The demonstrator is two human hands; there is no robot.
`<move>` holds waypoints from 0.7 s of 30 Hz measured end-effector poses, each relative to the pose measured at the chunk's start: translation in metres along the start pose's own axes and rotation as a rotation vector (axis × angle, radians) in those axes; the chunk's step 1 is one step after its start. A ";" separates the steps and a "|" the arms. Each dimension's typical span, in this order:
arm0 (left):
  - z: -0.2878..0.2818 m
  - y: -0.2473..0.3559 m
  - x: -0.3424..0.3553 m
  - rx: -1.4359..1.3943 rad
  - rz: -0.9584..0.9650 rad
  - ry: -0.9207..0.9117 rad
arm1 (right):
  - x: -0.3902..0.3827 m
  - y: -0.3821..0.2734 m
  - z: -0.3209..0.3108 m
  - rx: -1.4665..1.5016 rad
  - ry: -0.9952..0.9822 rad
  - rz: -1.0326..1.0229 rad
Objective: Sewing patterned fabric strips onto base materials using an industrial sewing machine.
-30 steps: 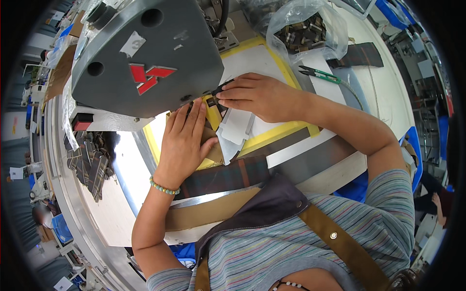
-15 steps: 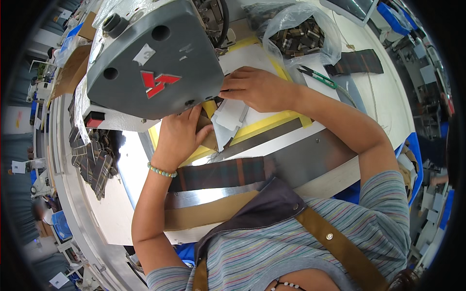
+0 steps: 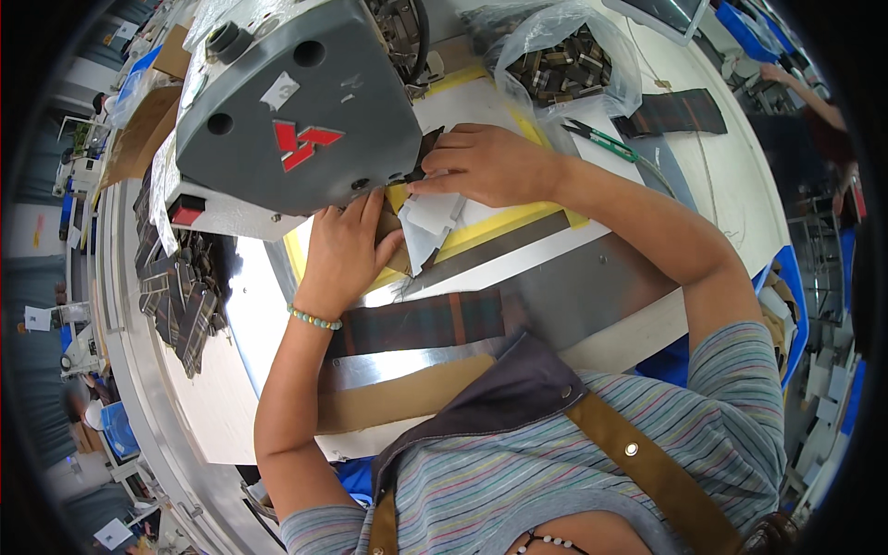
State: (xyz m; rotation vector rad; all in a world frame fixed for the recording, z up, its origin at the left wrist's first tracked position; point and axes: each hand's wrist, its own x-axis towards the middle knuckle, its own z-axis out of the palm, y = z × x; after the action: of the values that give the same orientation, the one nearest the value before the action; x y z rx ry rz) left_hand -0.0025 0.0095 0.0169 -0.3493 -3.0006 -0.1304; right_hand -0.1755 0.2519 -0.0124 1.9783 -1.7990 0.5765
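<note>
Below the grey sewing machine head (image 3: 296,120), my left hand (image 3: 347,248) lies with fingers stretched forward and thumb apart. It rests by a brown flat piece (image 3: 398,254) on the work surface, its fingertips partly hidden by the head. My right hand (image 3: 490,166) is closed, fingers bent and pressed together at a small dark piece of fabric (image 3: 428,148), mostly hidden at the machine's edge. Between my hands sit light grey and white card-like pieces (image 3: 432,225). A dark plaid fabric strip (image 3: 416,324) lies flat nearer me.
A clear plastic bag (image 3: 624,79) of small plaid pieces stands at the far right, beside green-handled thread snips (image 3: 601,141) and another plaid strip (image 3: 680,113). Plaid pieces (image 3: 190,305) hang in a heap at left. Yellow tape (image 3: 481,239) borders the sewing area.
My right fingers have shifted slightly left, and the dark fabric shows more beside them. My left hand stays nearly in place. Another person's arm has come into view at far right.
</note>
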 end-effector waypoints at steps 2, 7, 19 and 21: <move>0.000 0.000 0.000 0.032 0.025 0.009 | 0.001 -0.001 -0.001 -0.029 -0.049 0.020; 0.002 0.005 -0.009 0.002 0.046 0.025 | 0.005 -0.015 -0.002 -0.049 -0.159 0.059; 0.007 0.003 -0.019 -0.033 0.089 0.146 | -0.002 -0.035 0.000 -0.237 -0.184 0.171; 0.006 0.004 -0.020 -0.032 0.092 0.142 | -0.001 -0.034 -0.003 -0.224 -0.182 0.175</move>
State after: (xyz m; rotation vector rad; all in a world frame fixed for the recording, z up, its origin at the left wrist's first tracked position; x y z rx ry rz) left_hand 0.0168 0.0093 0.0084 -0.4609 -2.8399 -0.1863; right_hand -0.1423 0.2570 -0.0108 1.7833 -2.0612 0.2384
